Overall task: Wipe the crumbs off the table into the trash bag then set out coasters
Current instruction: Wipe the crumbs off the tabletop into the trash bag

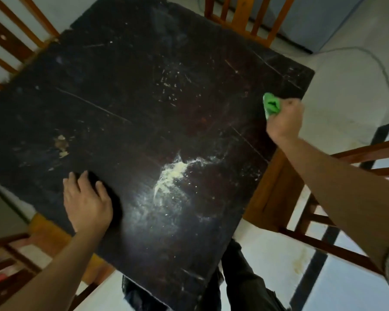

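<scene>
A dark wooden table [112, 90] fills the view. A pale heap of crumbs [174, 173] lies near its front middle, with a white smear around it. Finer crumbs [171, 86] are scattered further back. My right hand [284, 118] grips a bunched green cloth [271, 105] at the table's right edge. My left hand [88, 202] rests flat on the tabletop near the front left, fingers spread. No trash bag or coasters are in view.
Wooden chairs stand at the far left [7, 41], the back [247, 16] and the right [337, 187]. A chipped patch [62, 145] marks the table's left part. A cable [368, 61] runs over the pale floor at the right.
</scene>
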Available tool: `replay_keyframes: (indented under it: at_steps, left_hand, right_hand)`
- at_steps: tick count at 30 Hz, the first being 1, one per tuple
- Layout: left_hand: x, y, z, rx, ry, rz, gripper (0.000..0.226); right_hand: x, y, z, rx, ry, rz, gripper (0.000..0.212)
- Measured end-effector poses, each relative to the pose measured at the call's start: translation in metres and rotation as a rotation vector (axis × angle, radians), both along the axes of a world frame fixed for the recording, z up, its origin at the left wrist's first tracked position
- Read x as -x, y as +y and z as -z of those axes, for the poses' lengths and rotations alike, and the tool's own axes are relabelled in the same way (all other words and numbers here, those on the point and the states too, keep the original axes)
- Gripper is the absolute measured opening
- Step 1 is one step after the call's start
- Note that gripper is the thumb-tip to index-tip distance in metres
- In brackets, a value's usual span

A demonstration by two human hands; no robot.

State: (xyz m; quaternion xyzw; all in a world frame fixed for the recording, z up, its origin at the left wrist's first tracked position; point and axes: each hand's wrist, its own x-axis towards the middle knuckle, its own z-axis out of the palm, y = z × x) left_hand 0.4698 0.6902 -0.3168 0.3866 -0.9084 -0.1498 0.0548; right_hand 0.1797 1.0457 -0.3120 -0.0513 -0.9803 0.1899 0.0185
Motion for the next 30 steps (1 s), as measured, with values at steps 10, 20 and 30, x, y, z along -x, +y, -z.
replay_keyframes:
  at_steps: [10,20,30]
  left_hand:
    - [-0.017,0.009,0.016,0.074,0.027,0.020,0.053]
    - [-0.014,0.010,0.016,0.057,0.014,-0.019,0.054]
    - [-0.015,0.010,0.014,0.048,-0.010,-0.026,0.054]
  right_hand:
    - [-0.196,-0.066,0.011,0.185,-0.047,-0.677,0.068]
    - [-0.039,-0.051,-0.007,0.166,0.032,-0.194,0.036]
    - [-0.166,-0.112,0.011,0.167,-0.016,-0.722,0.050]
